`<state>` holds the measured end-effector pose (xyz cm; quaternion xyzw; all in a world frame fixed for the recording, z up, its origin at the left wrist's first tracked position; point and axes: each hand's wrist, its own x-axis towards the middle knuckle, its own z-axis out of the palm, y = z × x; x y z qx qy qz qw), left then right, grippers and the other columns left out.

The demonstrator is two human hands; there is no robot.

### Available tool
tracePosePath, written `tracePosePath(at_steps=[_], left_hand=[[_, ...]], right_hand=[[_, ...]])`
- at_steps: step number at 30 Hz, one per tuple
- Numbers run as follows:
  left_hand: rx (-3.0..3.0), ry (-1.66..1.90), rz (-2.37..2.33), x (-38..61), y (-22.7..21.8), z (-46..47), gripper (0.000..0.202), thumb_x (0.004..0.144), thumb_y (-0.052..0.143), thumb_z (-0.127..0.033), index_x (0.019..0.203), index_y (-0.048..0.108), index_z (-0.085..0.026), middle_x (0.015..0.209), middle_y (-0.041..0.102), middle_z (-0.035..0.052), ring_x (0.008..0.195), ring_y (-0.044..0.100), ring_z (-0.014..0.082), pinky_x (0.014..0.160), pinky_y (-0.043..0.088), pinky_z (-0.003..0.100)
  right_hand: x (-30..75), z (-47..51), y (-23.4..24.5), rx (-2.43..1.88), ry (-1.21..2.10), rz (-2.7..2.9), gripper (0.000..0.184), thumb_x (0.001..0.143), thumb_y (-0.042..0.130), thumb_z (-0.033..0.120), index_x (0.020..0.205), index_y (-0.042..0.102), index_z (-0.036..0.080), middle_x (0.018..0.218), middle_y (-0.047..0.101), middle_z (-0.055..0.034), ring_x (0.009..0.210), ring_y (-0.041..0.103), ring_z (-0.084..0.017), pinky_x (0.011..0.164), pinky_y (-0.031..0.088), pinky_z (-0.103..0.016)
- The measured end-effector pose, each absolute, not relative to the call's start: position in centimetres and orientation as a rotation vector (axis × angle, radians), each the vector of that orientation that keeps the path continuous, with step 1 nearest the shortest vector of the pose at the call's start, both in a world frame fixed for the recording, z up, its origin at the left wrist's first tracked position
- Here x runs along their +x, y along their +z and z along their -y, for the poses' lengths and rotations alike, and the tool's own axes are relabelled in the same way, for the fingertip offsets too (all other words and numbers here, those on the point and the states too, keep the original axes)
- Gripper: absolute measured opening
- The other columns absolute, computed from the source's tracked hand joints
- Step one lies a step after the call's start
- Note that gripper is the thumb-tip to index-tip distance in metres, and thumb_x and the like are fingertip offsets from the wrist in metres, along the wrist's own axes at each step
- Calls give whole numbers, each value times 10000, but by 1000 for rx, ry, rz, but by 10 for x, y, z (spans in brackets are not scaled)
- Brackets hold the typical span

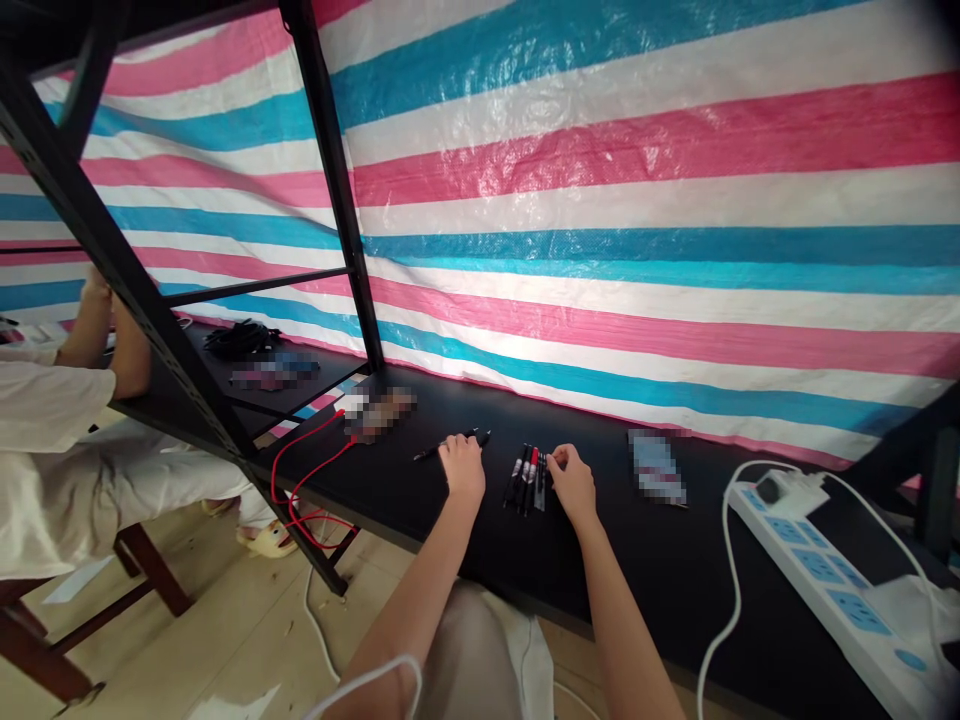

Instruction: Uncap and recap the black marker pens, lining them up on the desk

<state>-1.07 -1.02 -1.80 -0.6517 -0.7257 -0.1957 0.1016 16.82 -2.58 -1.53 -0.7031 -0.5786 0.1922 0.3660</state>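
Observation:
My left hand is closed over a dark pen near the middle of the black table, and the pen's end sticks out to the left. Another dark tip shows just right of its fingers. Between my hands lies a row of several pens, mostly black with white labels, one with a red part. At the right side of this row is my right hand, its thumb and fingers curled together. Its fingertips touch or nearly touch the rightmost pens; whatever they pinch is hidden.
A white power strip with plugs and white cables lies on the right of the black table. Blurred items, one a small packet-like thing, lie farther back. Red cables hang left by a black frame post. Another person sits far left.

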Motion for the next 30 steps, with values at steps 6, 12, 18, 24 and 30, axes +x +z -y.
tracePosePath(at_steps=[6,12,18,24,30], left_hand=[[-2040,-638,1955,-6,-18,7,222,866,387,-258,849,587,-162,853,541,80,869,442,225,729,318,350],[-2178,-854,1601,4,-9,17,245,897,327,-279,962,554,-217,916,538,43,843,448,169,688,311,301],[-2267,-882,1327,15,-5,25,246,889,356,-303,1038,538,-230,931,544,39,839,454,157,710,297,306],[-2311,-938,1341,13,-6,25,272,888,355,-333,1035,557,-226,905,563,34,833,444,157,720,286,317],[-2388,-852,1530,10,3,27,331,889,316,-392,915,604,-233,884,568,39,878,430,166,759,281,319]], right_hand=[[167,27,-15,-1770,429,1473,184,754,437,392,774,511,225,764,597,12,622,532,-133,520,294,-229],[163,22,-15,-1435,670,1395,313,736,461,456,861,587,198,764,615,-22,513,515,-118,487,355,-243],[162,19,-10,-1112,1114,1269,524,701,510,523,1092,575,180,825,611,-51,539,530,-114,370,336,-195],[160,20,-8,-1043,1121,1243,457,733,448,564,924,592,175,650,549,1,378,414,-55,319,244,-178],[155,23,-5,-1042,1160,1216,461,732,431,580,932,558,184,659,545,12,381,409,-60,330,210,-180]])
